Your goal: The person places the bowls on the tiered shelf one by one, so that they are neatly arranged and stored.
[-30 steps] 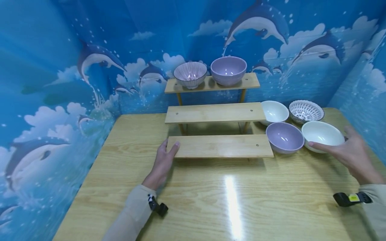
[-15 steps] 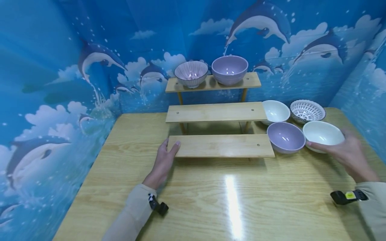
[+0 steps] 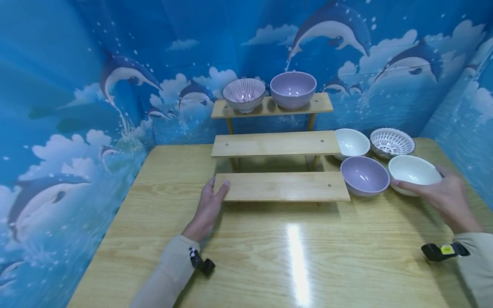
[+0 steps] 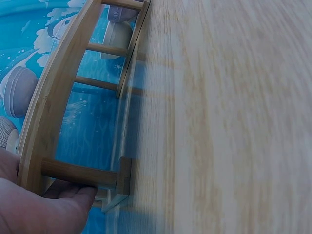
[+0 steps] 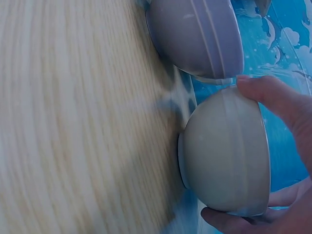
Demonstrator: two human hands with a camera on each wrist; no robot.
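Left fingers point(image 4: 84, 197) clasp the lowest shelf point(image 3: 285, 186), presumably steadying it. Right fingers point(image 5: 261, 91), spread wide, grip the nearer white bowl point(image 3: 413, 167).

Over the last second, I have brought the right hand point(image 3: 448, 199) in a little to the left, and the black wrist camera point(image 3: 434, 252) came along with it. The thumb point(image 3: 408, 187) now reaches a bit closer to the purple bowl point(image 3: 364, 175). The front white bowl point(image 3: 414, 171) has slid a tiny bit to the right, away from the purple bowl.
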